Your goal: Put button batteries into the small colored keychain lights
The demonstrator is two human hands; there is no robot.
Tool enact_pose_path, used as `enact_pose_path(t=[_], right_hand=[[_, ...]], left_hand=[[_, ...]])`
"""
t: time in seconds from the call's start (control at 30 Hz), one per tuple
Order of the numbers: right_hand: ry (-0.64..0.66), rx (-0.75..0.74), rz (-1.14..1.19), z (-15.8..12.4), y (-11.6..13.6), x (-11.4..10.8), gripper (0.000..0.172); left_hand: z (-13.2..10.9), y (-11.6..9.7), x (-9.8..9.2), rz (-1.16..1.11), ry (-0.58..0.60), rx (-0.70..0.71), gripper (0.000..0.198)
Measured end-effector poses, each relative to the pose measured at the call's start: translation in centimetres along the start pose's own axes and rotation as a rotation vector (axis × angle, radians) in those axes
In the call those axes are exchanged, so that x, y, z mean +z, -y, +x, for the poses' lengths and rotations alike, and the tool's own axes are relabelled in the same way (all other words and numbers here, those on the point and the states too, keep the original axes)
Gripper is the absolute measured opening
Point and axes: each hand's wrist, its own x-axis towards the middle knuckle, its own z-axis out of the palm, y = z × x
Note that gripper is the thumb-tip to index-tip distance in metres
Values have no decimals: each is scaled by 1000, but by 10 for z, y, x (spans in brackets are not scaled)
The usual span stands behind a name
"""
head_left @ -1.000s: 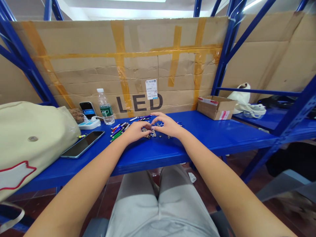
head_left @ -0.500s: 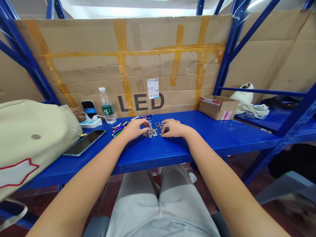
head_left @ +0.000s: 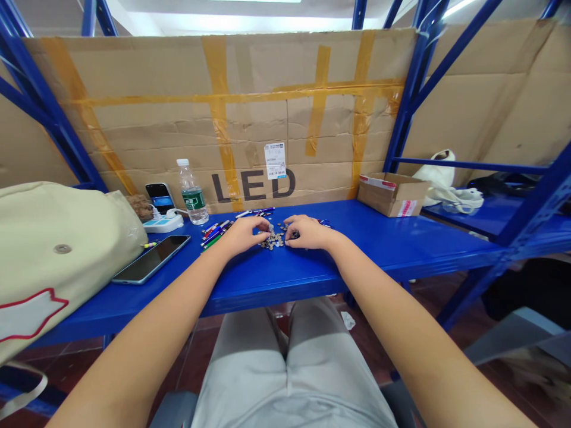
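Just now, the right hand (head_left: 308,233) has been brought closer to the pile of small round parts (head_left: 273,239), its fingers (head_left: 292,229) arched where they had been laid flatter, so the gap between the two hands has been narrowed. The left hand (head_left: 243,233) is placed at the pile's other side, with its fingertips (head_left: 266,226) curled down at the edge. Both hands are held palm-down and cupped, narrow rather than spread, with the pile between them, and the forearms (head_left: 151,309) are extended forward and angled inward. Whether any part is pinched cannot be told, as the pieces are too small to make out at the fingertips. The pile is lying loose on the blue steel shelf (head_left: 392,238), directly in front of the person. Just to its left, a scatter of coloured pens (head_left: 214,233) is laid near the left hand. Further left, a phone (head_left: 150,260) is lying flat beside a bag (head_left: 57,255), while a water bottle (head_left: 191,193) is stood upright against a cardboard sheet (head_left: 178,107)
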Motion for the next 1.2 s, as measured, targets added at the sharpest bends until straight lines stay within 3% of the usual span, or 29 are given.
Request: enact_pose_path(t=[0.17, 0.3, 0.73, 0.93, 1.07, 1.2], right_hand=[[-378, -119, 168, 3, 7, -1, 13], [-471, -203, 214, 5, 14, 1, 10], [-460, -235, 173, 7, 13, 4, 9], [-495, -202, 204, 4, 11, 1, 17], [-307, -143, 129, 2, 15, 4, 9], [-94, -102, 33, 2, 18, 10, 17]], left_hand=[[-1, -4, 1, -13, 5, 26, 17], [0, -8, 1, -4, -6, 61, 16], [0, -6, 2, 38, -33, 103, 16], [0, -6, -1, 97, -88, 128, 16], [1, -4, -3, 169, -173, 109, 17], [0, -3, -3, 176, -170, 79, 18]])
